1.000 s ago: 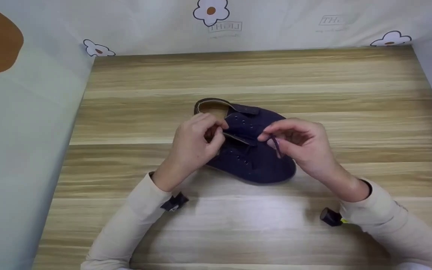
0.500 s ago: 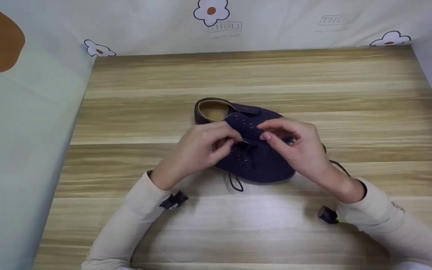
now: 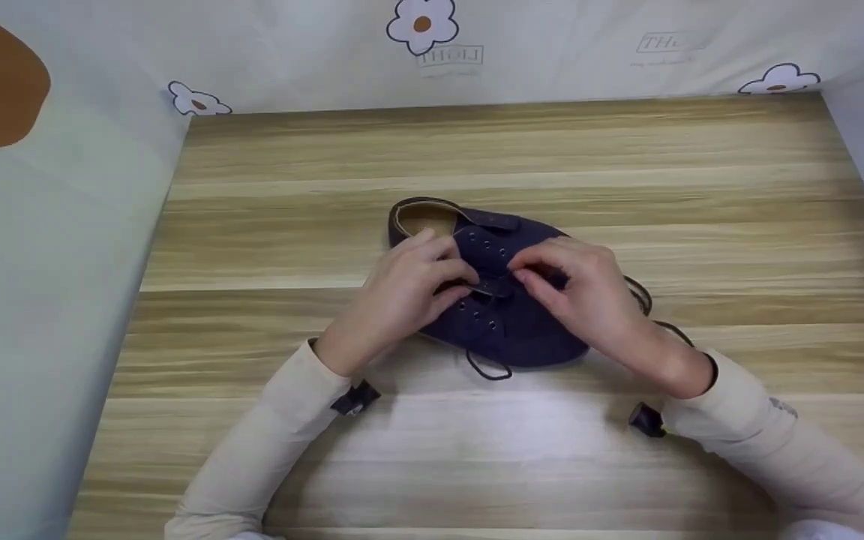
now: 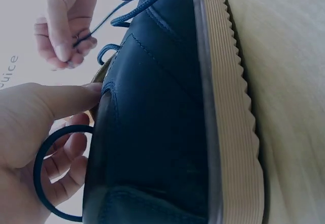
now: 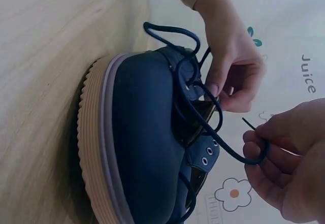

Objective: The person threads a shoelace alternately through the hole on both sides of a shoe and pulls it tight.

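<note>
Flower-printed sheeting (image 3: pixel 312 56) borders the wood-grained tabletop (image 3: pixel 289 240) beneath a navy shoe (image 3: pixel 541 322).

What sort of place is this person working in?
Probably a small, screened-off recording booth: a wood-patterned tabletop backed by flower-printed sheeting, and a small black device, likely a camera, at each wrist.

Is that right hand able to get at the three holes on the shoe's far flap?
Probably yes. The right hand pinches the lace close to those holes, and nothing covers them in the head view.
</note>
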Demonstrator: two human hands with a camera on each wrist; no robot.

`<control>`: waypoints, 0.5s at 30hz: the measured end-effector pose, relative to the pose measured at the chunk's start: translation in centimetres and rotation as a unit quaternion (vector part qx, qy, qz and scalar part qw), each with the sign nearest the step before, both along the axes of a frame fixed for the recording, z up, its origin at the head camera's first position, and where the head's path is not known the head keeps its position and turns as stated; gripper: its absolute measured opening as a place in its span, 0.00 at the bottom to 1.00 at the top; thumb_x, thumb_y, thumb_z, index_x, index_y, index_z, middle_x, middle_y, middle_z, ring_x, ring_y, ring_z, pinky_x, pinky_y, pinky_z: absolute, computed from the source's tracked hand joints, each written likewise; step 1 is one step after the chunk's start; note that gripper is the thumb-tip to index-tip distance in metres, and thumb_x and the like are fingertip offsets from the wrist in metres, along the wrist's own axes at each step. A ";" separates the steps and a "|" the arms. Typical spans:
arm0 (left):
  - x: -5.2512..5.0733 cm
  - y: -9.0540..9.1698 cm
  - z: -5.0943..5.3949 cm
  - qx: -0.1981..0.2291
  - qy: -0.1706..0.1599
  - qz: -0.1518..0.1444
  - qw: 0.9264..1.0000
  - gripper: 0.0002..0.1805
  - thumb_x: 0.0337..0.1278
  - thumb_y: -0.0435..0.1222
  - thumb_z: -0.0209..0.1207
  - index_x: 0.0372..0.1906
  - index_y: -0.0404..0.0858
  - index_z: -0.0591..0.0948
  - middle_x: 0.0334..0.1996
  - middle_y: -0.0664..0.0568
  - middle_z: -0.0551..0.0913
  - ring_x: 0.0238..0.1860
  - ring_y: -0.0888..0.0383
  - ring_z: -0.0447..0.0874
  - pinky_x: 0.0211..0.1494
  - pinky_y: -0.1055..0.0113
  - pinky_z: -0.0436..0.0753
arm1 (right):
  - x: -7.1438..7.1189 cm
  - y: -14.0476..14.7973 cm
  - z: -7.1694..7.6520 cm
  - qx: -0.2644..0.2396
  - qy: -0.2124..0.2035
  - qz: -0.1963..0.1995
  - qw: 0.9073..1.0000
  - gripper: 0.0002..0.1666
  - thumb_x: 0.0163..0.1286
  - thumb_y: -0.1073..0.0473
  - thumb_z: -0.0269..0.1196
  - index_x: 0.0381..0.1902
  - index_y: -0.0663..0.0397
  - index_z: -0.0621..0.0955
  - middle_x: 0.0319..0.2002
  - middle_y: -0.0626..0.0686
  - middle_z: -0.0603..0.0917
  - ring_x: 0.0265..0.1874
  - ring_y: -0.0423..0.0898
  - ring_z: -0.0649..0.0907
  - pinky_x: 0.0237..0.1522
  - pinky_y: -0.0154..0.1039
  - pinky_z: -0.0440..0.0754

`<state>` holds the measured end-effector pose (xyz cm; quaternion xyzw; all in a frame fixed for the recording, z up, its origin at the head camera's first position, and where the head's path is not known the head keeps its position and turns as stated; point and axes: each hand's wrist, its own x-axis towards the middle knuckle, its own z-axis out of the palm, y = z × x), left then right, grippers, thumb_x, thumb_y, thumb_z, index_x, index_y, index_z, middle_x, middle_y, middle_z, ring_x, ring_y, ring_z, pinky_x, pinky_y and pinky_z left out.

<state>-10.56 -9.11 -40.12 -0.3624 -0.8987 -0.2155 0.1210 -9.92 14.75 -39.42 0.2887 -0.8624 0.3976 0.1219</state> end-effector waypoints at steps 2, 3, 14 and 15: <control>0.0 0.0 -0.1 0.000 0.000 0.002 1.000 0.04 0.58 0.39 0.67 0.38 0.48 0.87 0.33 0.57 0.81 0.34 0.56 0.72 0.42 0.64 0.75 | -0.3 -0.2 -0.2 0.023 0.010 0.010 1.000 0.04 0.64 0.64 0.68 0.37 0.53 0.87 0.35 0.50 0.89 0.37 0.42 0.86 0.42 0.36 0.83; 0.0 0.1 -0.1 -0.001 0.000 0.003 1.000 0.04 0.58 0.39 0.67 0.38 0.48 0.87 0.34 0.57 0.82 0.34 0.56 0.73 0.42 0.65 0.76 | -0.5 -0.4 -0.3 0.032 0.013 0.015 0.999 0.04 0.64 0.64 0.68 0.37 0.53 0.87 0.35 0.50 0.89 0.38 0.43 0.86 0.43 0.38 0.83; 0.0 0.2 -0.2 0.013 -0.008 0.009 1.000 0.04 0.60 0.40 0.65 0.38 0.48 0.87 0.37 0.59 0.85 0.36 0.58 0.75 0.43 0.65 0.77 | -1.8 -1.2 -0.6 0.069 -0.014 0.045 0.996 0.04 0.64 0.65 0.67 0.36 0.53 0.87 0.35 0.51 0.89 0.40 0.46 0.86 0.49 0.43 0.83; -0.1 0.2 -0.2 0.015 -0.007 0.009 1.000 0.04 0.60 0.39 0.65 0.38 0.48 0.88 0.37 0.59 0.85 0.36 0.58 0.75 0.42 0.65 0.77 | -1.9 -1.2 -0.7 0.071 -0.016 0.047 0.996 0.04 0.64 0.65 0.67 0.35 0.53 0.87 0.35 0.51 0.89 0.40 0.47 0.86 0.49 0.43 0.83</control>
